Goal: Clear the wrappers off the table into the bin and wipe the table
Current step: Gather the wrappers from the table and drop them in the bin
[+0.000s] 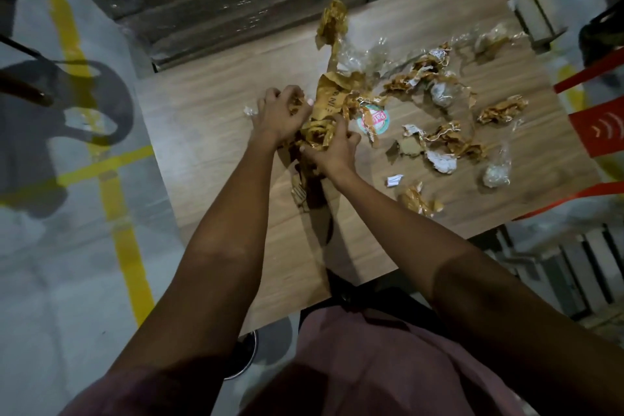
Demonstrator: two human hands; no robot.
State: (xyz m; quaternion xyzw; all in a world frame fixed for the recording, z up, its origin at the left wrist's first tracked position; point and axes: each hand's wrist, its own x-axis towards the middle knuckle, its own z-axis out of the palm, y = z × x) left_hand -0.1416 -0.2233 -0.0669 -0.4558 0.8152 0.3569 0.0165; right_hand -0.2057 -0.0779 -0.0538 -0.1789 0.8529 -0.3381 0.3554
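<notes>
While both the left hand (282, 115) and right hand (337, 145) clutch crumpled brown wrappers (324, 111) (papery, torn), more litter the wooden table (209, 132).

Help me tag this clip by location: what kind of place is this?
Probably a warehouse or storeroom, not a home: yellow floor lines cross grey concrete, and shrink-wrapped stacked goods stand behind the wooden table where both hands gather wrappers.
</notes>
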